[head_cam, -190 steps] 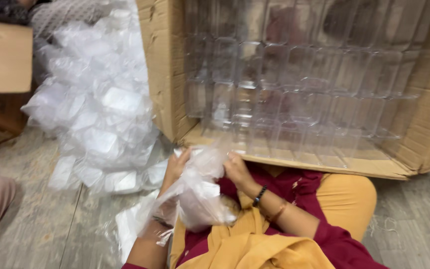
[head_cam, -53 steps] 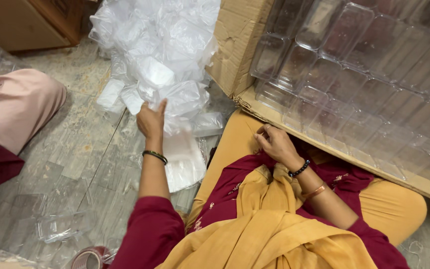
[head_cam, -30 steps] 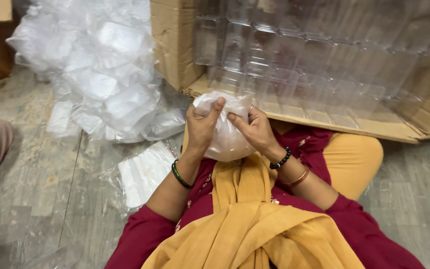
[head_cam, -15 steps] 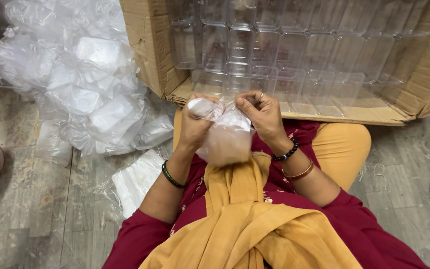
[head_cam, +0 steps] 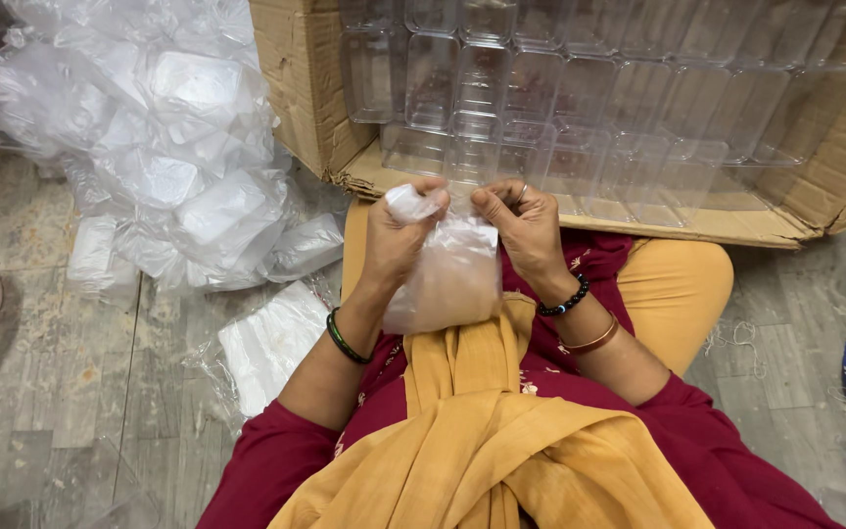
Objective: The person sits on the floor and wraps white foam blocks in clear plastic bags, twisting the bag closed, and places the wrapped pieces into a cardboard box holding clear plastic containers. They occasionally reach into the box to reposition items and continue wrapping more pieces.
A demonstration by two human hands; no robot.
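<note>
Both hands: pinching the top of one clear plastic bag (head_cam: 447,274) over the lap
Left hand (head_cam: 396,240): closed on the bag's bunched corner
Right hand (head_cam: 524,230): fingers gripping the other top edge
Box (head_cam: 580,118): cardboard, just ahead, stacked with clear containers
Floor left: big heap of bags (head_cam: 159,157)

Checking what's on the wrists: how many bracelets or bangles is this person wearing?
3: a green bangle on the left wrist; a black beaded bracelet and a brown bangle on the right. Sleeves may hide more.
</note>
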